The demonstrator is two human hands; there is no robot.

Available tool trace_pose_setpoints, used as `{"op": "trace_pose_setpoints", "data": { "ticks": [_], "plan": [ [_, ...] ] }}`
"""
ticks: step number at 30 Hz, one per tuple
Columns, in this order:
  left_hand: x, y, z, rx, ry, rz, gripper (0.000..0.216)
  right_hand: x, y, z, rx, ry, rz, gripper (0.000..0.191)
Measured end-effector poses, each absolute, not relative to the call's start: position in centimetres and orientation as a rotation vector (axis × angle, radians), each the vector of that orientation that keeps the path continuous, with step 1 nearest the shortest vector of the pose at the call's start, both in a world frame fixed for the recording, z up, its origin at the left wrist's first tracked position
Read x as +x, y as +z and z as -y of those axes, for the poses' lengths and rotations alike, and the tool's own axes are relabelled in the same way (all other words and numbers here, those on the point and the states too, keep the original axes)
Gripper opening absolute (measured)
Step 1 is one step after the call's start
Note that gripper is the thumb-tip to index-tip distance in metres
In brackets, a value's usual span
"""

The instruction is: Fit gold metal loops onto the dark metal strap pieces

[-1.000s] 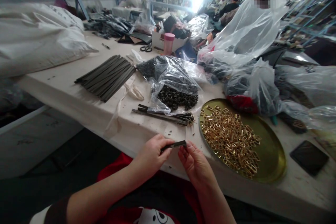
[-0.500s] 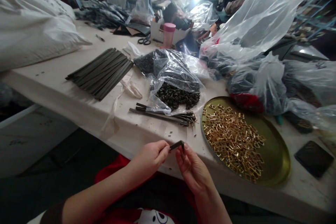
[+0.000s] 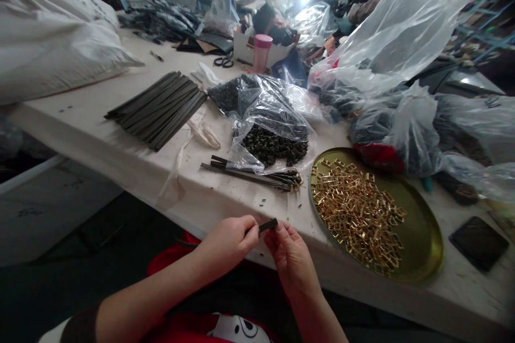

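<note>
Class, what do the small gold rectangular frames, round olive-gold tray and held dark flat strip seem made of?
Small gold rectangular frames: probably metal, polished or plated, from their bright glints.
Round olive-gold tray: likely metal, smooth, with soft sheen across its bare side.
Dark flat strip: perhaps leather or imitation, matte, as it shows little shine; too small to be sure.

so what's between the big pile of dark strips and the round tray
In the head view: a pale cloth strip, a clear bag with small black pieces, and a smaller strip bundle.
</note>
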State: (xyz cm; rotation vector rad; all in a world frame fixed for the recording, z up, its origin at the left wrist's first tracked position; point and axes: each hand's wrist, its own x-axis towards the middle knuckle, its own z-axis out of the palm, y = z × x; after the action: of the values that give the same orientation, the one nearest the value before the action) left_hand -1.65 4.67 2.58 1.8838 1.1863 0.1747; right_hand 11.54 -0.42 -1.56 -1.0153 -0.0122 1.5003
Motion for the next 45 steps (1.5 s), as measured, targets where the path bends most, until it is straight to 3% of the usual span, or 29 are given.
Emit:
{"op": "trace_pose_setpoints", "data": {
  "ticks": [7, 17, 25, 31, 35, 45],
  "plan": [
    [-1.8, 2.3, -3.7, 1.783, 0.154, -1.196, 0.025, 11.9, -1.6, 1.5, -1.008, 1.534, -0.185, 0.017],
    [-1.7, 1.8, -2.5, 1.493, 0.072, -1.073, 0.024, 11.3, -1.7, 2.8, -0.996, 1.604, 0.117, 0.016],
    [-1.8, 1.5, -2.2, 1.878, 0.097, -1.085, 0.025, 11.8, -2.2, 4.2, -1.320, 1.380, 0.623, 0.015],
    [-1.6, 2.0, -2.3, 1.633, 0.021, -1.033, 0.029, 12.7, -2.1, 3.8, -1.199, 1.577, 0.499, 0.027],
    [-1.7, 2.7, -2.3, 1.637, 0.000, -1.024, 0.029, 13.0, -1.6, 3.6, -1.187, 1.680, 0.559, 0.020],
    [-2.3, 2.9, -3.0, 1.679, -0.051, -1.004, 0.028, 14.1, -2.1, 3.0, -1.227, 1.476, 0.521, 0.021]
  ]
}}
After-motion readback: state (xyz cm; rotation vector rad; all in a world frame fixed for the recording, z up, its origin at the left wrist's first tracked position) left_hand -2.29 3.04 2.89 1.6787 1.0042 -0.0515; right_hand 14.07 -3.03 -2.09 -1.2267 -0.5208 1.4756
